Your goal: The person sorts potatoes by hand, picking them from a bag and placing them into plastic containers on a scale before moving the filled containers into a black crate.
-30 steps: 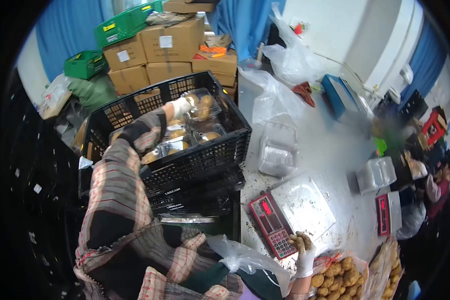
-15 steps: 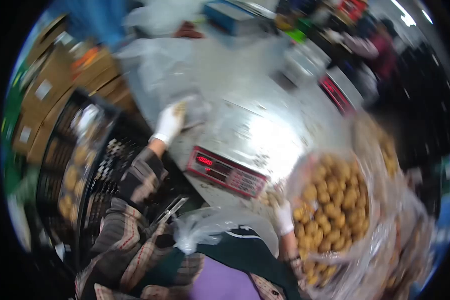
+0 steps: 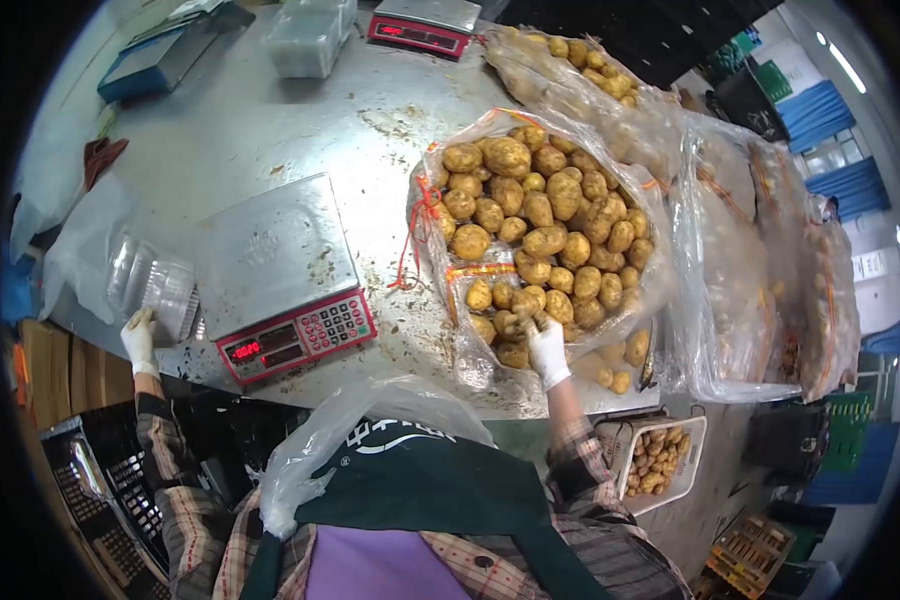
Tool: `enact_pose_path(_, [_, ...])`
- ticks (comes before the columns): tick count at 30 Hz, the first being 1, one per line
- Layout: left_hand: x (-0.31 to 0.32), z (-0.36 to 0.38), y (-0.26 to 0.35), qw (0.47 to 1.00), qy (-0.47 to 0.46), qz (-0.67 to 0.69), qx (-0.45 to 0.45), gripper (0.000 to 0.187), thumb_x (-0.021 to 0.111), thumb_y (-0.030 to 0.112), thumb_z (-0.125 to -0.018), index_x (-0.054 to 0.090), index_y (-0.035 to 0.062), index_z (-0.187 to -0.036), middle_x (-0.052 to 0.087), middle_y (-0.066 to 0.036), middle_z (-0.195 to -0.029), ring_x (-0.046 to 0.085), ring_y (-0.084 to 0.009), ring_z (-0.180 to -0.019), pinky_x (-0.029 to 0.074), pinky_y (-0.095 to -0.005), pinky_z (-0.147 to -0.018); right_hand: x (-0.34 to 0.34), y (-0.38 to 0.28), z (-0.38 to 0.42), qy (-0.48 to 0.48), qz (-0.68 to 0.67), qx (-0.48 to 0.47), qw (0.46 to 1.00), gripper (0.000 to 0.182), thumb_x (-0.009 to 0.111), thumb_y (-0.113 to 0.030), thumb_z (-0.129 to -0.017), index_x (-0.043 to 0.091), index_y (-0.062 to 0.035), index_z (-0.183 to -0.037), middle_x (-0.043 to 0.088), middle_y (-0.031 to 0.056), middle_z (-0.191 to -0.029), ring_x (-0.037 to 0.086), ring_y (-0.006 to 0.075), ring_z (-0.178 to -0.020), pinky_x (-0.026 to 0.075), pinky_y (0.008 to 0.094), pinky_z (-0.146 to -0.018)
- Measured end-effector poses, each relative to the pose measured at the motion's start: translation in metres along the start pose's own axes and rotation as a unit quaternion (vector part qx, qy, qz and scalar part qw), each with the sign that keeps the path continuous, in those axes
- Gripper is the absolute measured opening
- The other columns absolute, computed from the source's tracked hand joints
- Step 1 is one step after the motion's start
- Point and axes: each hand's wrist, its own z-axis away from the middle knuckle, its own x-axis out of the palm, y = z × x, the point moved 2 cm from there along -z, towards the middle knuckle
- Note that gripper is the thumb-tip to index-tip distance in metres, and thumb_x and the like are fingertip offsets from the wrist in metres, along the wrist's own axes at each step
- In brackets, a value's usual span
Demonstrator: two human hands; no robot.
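My left hand [image 3: 140,340], in a white glove, is at the table's left edge with its fingers closed on the near edge of a clear plastic container [image 3: 165,295]. In the open plastic bag of potatoes [image 3: 555,215], my right hand [image 3: 546,350], also gloved, reaches over the near rim, its bent fingers closed on a potato [image 3: 513,326]. Between my hands a scale [image 3: 275,265] with a red front lies on the metal table, its plate bare and its red display lit. A red string [image 3: 420,225] hangs from the bag's left side.
More bags of potatoes [image 3: 725,260] stand at the right. Below the table's edge is a white crate [image 3: 692,470] with potatoes. A second scale [image 3: 420,30], stacked clear boxes [image 3: 308,40] and a blue device [image 3: 160,60] are at the back. Black crates [image 3: 120,500] stand lower left.
The view has turned toward the right, so the scale and my left hand appear farther left. My right hand has moved from beside the scale and the bag's edge onto the potatoes inside the bag.
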Motion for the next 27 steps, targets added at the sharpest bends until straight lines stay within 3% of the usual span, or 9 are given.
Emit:
enact_pose_path(4, [0.006,0.041,0.075,0.949,0.281,0.017,0.14,0.02,0.06,0.008,-0.089,0.066,-0.0082,-0.1,0.068,-0.011,-0.096,0.062,-0.0153,-0.087,0.047,-0.0281,-0.081,-0.035,-0.013,-0.051,0.184,0.264,-0.153,0.934,0.025,0.056,-0.008,-0.092,0.057,0.0075,-0.112,0.067,0.0144,-0.099,0.064,0.0188,-0.089,0.05,0.029,-0.078])
enact_pose_path(5, [0.009,0.049,0.094,0.941,0.276,0.009,0.193,0.019,0.059,0.007,-0.09,0.066,-0.0062,-0.101,0.068,-0.01,-0.097,0.061,-0.0158,-0.088,0.047,-0.0287,-0.082,-0.035,-0.021,-0.061,0.238,0.242,-0.225,0.913,0.031,0.064,-0.015,-0.083,0.061,-0.0021,-0.112,0.064,0.021,-0.103,0.062,0.0367,-0.091,0.05,0.0368,-0.081])
enact_pose_path(6, [0.015,0.06,0.112,0.93,0.273,0.002,0.244,0.018,0.058,0.006,-0.09,0.067,-0.0042,-0.102,0.068,-0.009,-0.099,0.061,-0.0163,-0.089,0.047,-0.0293,-0.083,-0.036,-0.039,-0.067,0.242,0.335,-0.196,0.889,0.041,0.064,-0.012,-0.081,0.056,-0.0039,-0.12,0.059,0.0203,-0.116,0.057,0.0351,-0.106,0.045,0.0386,-0.093])
enact_pose_path(11, [0.124,0.164,0.194,0.963,0.027,-0.094,0.252,0.009,0.061,0.002,-0.086,0.067,-0.0011,-0.092,0.064,-0.008,-0.092,0.057,-0.0211,-0.088,0.044,-0.0329,-0.085,-0.035,-0.042,-0.134,0.147,0.608,-0.228,0.747,0.069,0.073,-0.019,-0.072,0.043,-0.0109,-0.134,0.043,0.0172,-0.135,0.043,0.0328,-0.123,0.038,0.0414,-0.101])
enact_pose_path(14, [0.168,0.192,0.182,0.859,-0.168,-0.303,0.378,0.01,0.069,0.008,-0.075,0.068,0.0055,-0.086,0.063,-0.01,-0.085,0.054,-0.0288,-0.091,0.041,-0.041,-0.089,-0.03,-0.057,-0.146,0.07,0.631,-0.121,0.763,0.072,0.075,-0.02,-0.07,0.042,-0.01,-0.134,0.045,0.0199,-0.133,0.046,0.0334,-0.12,0.04,0.0417,-0.099])
enact_pose_path(18, [0.189,0.237,0.21,0.875,-0.08,-0.288,0.382,0.026,0.07,0.014,-0.076,0.067,0.0079,-0.102,0.064,-0.011,-0.095,0.054,-0.0303,-0.106,0.031,-0.046,-0.104,-0.045,-0.034,-0.151,0.044,0.368,-0.165,0.914,0.056,0.08,-0.022,-0.069,0.057,-0.001,-0.115,0.065,0.0169,-0.102,0.064,0.0286,-0.093,0.05,0.0362,-0.08])
enact_pose_path(20, [0.197,0.247,0.227,0.907,-0.146,-0.195,0.342,0.028,0.068,0.01,-0.079,0.065,0.0043,-0.106,0.063,-0.012,-0.104,0.055,-0.0296,-0.107,0.037,-0.0417,-0.1,-0.028,-0.051,-0.119,-0.062,0.087,0.046,0.993,0.038,0.073,-0.02,-0.081,0.059,0.0019,-0.11,0.066,0.0073,-0.095,0.063,0.0181,-0.085,0.052,0.0289,-0.063])
enact_pose_path(24, [0.247,0.28,0.257,0.923,-0.361,0.112,0.072,0.048,0.063,0.002,-0.084,0.051,0.0058,-0.13,0.06,-0.01,-0.117,0.053,-0.0173,-0.112,0.044,-0.0329,-0.095,0.043,-0.051,-0.058,-0.228,-0.355,0.112,0.9,0.054,0.063,-0.034,-0.088,0.047,-0.0022,-0.129,0.058,0.0128,-0.12,0.06,0.024,-0.103,0.053,0.0375,-0.079])
enact_pose_path(27, [0.295,0.307,0.257,0.857,-0.444,0.259,-0.03,0.062,0.063,0.004,-0.085,0.036,0.0082,-0.141,0.051,-0.009,-0.126,0.049,-0.0164,-0.114,0.043,-0.0314,-0.097,0.09,-0.084,-0.016,-0.303,-0.222,0.074,0.924,0.042,0.064,-0.03,-0.088,0.057,0.0011,-0.116,0.063,0.0098,-0.113,0.062,0.019,-0.098,0.05,0.0319,-0.083])
